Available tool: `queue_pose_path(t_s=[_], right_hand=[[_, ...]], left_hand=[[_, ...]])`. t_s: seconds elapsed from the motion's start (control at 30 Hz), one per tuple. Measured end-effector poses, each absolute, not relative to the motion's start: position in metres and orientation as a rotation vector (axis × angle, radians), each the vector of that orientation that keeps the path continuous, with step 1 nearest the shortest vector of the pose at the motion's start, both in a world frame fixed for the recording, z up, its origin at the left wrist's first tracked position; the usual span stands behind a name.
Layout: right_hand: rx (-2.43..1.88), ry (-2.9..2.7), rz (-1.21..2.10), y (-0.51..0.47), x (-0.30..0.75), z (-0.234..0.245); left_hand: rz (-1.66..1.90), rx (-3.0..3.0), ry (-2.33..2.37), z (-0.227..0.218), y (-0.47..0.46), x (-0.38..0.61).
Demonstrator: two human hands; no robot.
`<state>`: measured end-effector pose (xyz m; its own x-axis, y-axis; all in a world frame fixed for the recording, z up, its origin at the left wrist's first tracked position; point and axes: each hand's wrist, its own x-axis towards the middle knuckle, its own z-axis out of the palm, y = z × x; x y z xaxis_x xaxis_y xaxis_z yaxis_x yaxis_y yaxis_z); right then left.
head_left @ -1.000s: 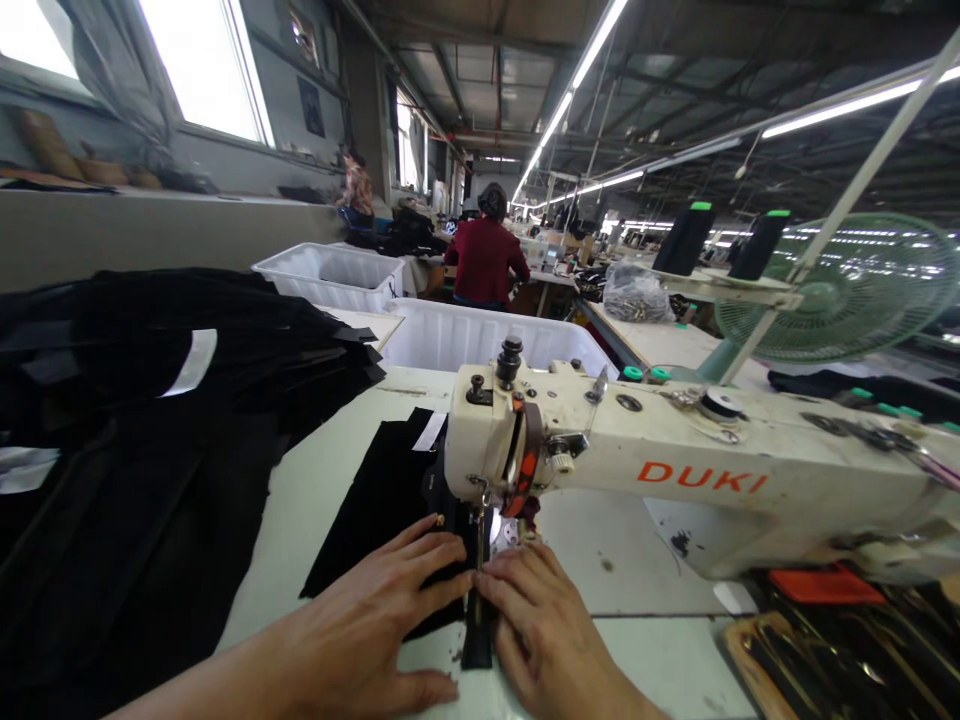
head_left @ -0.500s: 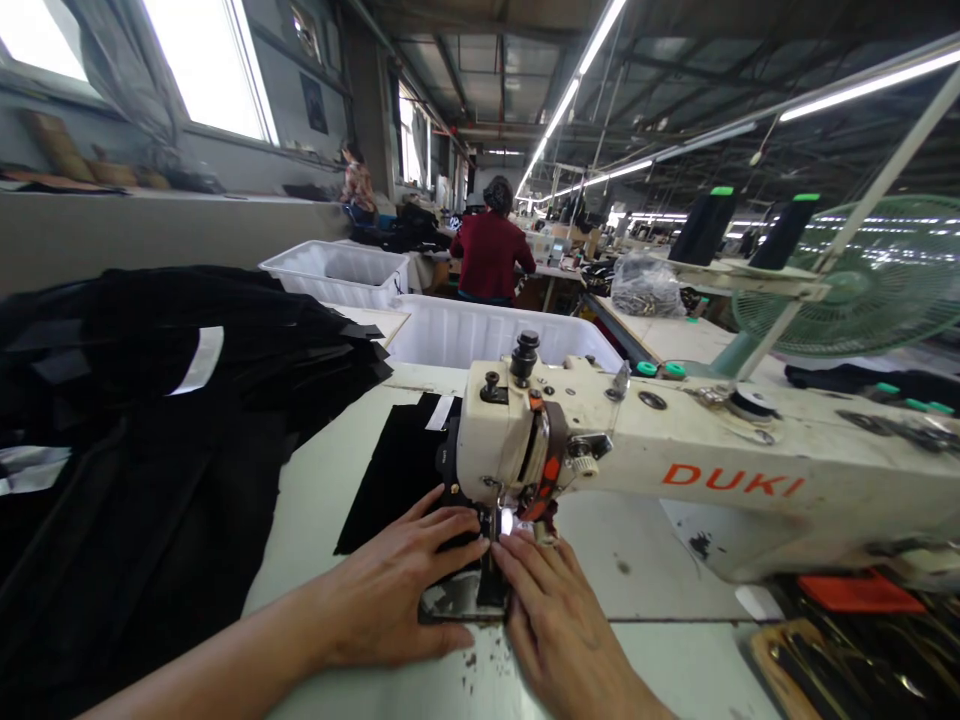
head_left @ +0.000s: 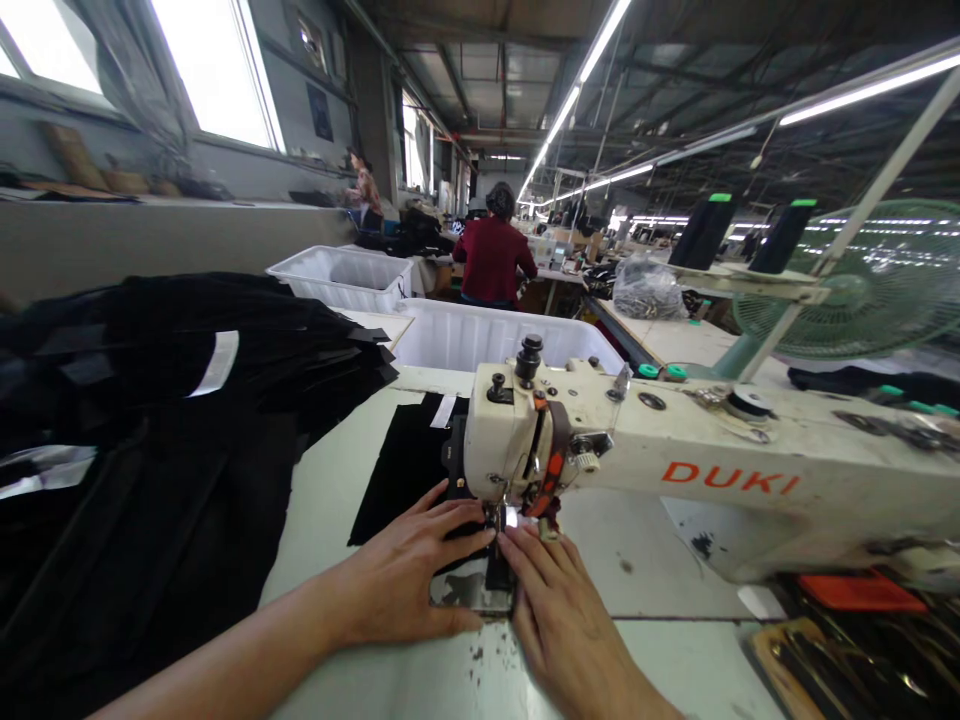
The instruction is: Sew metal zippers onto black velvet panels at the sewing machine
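A white DUKI sewing machine (head_left: 675, 460) stands on the pale table (head_left: 337, 470). A black fabric piece (head_left: 409, 465) lies under its needle head and runs away from me. My left hand (head_left: 409, 580) lies flat on the near end of the fabric, fingers stretched toward the needle. My right hand (head_left: 559, 615) rests flat to the right of the needle, fingertips touching a narrow black strip (head_left: 499, 570) at the presser foot. Both hands press the cloth and grip nothing.
A big heap of black garments (head_left: 150, 430) fills the table's left side. White plastic bins (head_left: 487, 335) stand behind the machine. A green fan (head_left: 862, 290) and thread cones (head_left: 701, 230) sit at the right. A person in red (head_left: 493, 255) sits farther back. Tools lie at lower right (head_left: 847, 650).
The fabric has fed away from me under the needle, and both hands have slid forward with it. The metal plate near the needle shows below my fingers.
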<state>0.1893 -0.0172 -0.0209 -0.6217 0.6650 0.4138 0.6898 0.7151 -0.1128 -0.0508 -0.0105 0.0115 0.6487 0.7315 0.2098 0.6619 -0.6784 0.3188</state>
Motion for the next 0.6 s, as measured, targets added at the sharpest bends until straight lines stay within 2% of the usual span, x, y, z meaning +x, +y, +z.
queue_pose_path(t_s=[0.13,0.33,0.6], right_hand=[[-0.939,-2.522,-0.249,-0.012,0.196,-0.029],[-0.712,-2.403,-0.447,0.008,0.205,-0.051],[-0.599,-2.340,-0.381,-0.021,0.170,-0.010]], left_hand=[[0.533,2.634,1.139,0.011,-0.012,-0.050],[0.476,2.570,1.570,0.007,-0.004,-0.061],[0.466,2.557,1.662,0.021,-0.050,-0.041]])
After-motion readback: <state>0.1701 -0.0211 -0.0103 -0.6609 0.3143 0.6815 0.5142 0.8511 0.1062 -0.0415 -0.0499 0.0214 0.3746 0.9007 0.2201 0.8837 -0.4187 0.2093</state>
